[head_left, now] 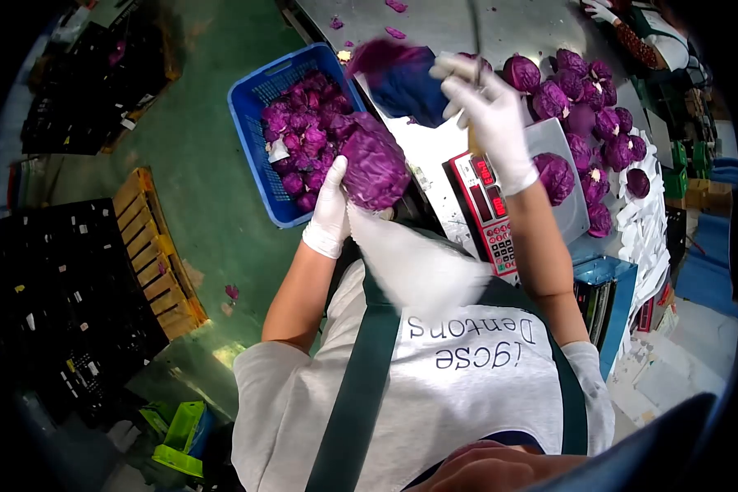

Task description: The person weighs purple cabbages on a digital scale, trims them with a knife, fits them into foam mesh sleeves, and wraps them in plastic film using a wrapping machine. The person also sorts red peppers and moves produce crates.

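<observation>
My left hand, in a white glove, is closed around the side of a purple cabbage in front of my chest. A blurred white sheet hangs below the cabbage; I cannot tell what holds it. My gloved right hand is raised over the red scale, its fingers partly spread and blurred. A thin dark blade and a yellow handle end show at that hand, seemingly a knife in its grip. Left of it is a motion-smeared purple leaf above a dark blue bag-like thing.
A blue crate of purple trimmings stands at left. One cabbage rests on the scale's platter, with several more cabbages piled beyond on the metal table. A wooden pallet lies on the green floor. Another person's gloved hand shows top right.
</observation>
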Demonstrator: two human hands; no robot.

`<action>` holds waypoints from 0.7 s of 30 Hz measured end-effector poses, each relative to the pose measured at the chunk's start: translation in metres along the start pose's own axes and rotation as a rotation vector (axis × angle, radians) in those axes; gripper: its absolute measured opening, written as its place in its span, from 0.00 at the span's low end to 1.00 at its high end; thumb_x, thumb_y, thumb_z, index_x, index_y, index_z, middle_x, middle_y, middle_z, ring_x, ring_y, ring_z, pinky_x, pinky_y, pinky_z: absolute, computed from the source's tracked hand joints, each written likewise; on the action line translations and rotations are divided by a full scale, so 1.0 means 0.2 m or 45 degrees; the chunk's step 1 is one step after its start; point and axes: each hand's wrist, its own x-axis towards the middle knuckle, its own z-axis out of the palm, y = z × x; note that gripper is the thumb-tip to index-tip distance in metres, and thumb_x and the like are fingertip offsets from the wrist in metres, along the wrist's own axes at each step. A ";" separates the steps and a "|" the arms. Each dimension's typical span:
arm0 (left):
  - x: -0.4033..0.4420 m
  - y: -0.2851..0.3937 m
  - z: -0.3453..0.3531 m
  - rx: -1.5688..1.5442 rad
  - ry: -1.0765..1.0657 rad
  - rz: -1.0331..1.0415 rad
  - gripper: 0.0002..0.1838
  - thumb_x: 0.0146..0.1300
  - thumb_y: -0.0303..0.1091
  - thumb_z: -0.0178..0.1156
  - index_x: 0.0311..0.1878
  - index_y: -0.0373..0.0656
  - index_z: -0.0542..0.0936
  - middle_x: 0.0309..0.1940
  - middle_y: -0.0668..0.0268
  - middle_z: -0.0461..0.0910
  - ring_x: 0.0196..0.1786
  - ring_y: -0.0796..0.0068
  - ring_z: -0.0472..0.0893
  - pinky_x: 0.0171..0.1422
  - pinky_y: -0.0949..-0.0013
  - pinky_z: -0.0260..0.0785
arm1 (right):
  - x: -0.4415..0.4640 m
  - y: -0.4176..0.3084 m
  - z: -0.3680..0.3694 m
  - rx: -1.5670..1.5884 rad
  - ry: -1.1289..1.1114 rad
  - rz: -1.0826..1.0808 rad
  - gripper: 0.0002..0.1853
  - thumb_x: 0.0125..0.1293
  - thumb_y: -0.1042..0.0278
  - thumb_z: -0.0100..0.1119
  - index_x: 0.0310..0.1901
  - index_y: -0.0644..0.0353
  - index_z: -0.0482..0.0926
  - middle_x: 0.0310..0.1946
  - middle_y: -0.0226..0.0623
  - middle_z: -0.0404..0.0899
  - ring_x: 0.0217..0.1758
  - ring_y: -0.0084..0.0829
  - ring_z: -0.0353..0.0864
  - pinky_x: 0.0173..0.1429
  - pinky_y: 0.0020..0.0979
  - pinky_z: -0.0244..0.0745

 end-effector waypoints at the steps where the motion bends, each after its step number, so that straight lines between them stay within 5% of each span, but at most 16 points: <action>1: 0.00 0.01 0.07 -0.247 0.018 -0.058 0.35 0.68 0.54 0.56 0.71 0.42 0.64 0.66 0.58 0.70 0.67 0.60 0.71 0.75 0.54 0.60 | -0.03 0.02 0.03 -0.001 -0.071 0.042 0.18 0.63 0.67 0.65 0.55 0.59 0.80 0.41 0.29 0.84 0.31 0.13 0.77 0.33 0.17 0.70; 2: -0.02 0.01 0.13 -0.499 0.040 -0.113 0.36 0.68 0.56 0.55 0.71 0.43 0.64 0.67 0.58 0.70 0.68 0.59 0.70 0.75 0.54 0.58 | -0.08 0.04 0.07 -0.003 -0.149 0.090 0.17 0.63 0.68 0.65 0.53 0.59 0.82 0.42 0.27 0.84 0.32 0.12 0.76 0.34 0.17 0.69; 6: 0.01 0.03 0.09 -0.362 -0.012 -0.080 0.38 0.67 0.63 0.52 0.71 0.45 0.64 0.68 0.57 0.69 0.68 0.58 0.69 0.76 0.54 0.57 | -0.21 0.05 0.19 -0.055 -0.402 -0.145 0.16 0.59 0.69 0.68 0.49 0.64 0.82 0.38 0.28 0.73 0.36 0.18 0.71 0.42 0.20 0.67; 8: 0.03 0.02 0.10 -0.262 -0.025 -0.074 0.41 0.64 0.66 0.53 0.70 0.46 0.64 0.67 0.56 0.69 0.68 0.58 0.69 0.75 0.50 0.58 | -0.23 0.08 0.22 -0.403 -0.338 -0.429 0.16 0.57 0.71 0.70 0.46 0.64 0.81 0.38 0.33 0.72 0.44 0.25 0.71 0.46 0.26 0.67; 10: 0.06 0.01 0.06 -0.237 -0.034 0.018 0.41 0.63 0.66 0.53 0.70 0.44 0.65 0.66 0.56 0.69 0.68 0.59 0.69 0.76 0.51 0.57 | -0.27 0.08 0.25 -0.386 -0.189 -0.430 0.15 0.57 0.70 0.70 0.44 0.64 0.80 0.37 0.31 0.72 0.39 0.23 0.71 0.42 0.25 0.67; 13: 0.10 -0.04 -0.09 1.204 0.025 0.384 0.31 0.70 0.53 0.51 0.68 0.42 0.65 0.62 0.59 0.72 0.63 0.65 0.72 0.75 0.53 0.55 | -0.30 0.12 0.27 -0.197 -0.248 0.012 0.12 0.57 0.69 0.70 0.39 0.63 0.79 0.31 0.29 0.71 0.32 0.20 0.68 0.38 0.25 0.67; 15: 0.11 -0.05 -0.11 1.203 -0.066 0.485 0.27 0.74 0.48 0.48 0.67 0.41 0.64 0.60 0.59 0.73 0.60 0.67 0.74 0.73 0.54 0.56 | -0.31 0.18 0.24 -0.190 -0.415 0.136 0.10 0.56 0.70 0.70 0.37 0.63 0.79 0.27 0.27 0.71 0.30 0.18 0.66 0.35 0.24 0.65; 19: 0.10 0.05 0.03 -0.313 -0.173 -0.058 0.54 0.54 0.81 0.47 0.73 0.47 0.62 0.26 0.70 0.71 0.29 0.75 0.71 0.41 0.68 0.67 | -0.36 0.20 0.20 -0.104 -0.643 0.183 0.09 0.57 0.71 0.70 0.36 0.62 0.79 0.26 0.24 0.72 0.30 0.16 0.66 0.35 0.22 0.65; 21: 0.13 0.09 -0.08 -0.705 -0.358 -0.243 0.57 0.46 0.83 0.53 0.73 0.51 0.64 0.15 0.73 0.63 0.21 0.75 0.66 0.27 0.73 0.60 | -0.36 0.18 0.13 0.026 -0.611 0.053 0.09 0.58 0.71 0.70 0.37 0.61 0.79 0.29 0.24 0.74 0.32 0.15 0.70 0.36 0.21 0.67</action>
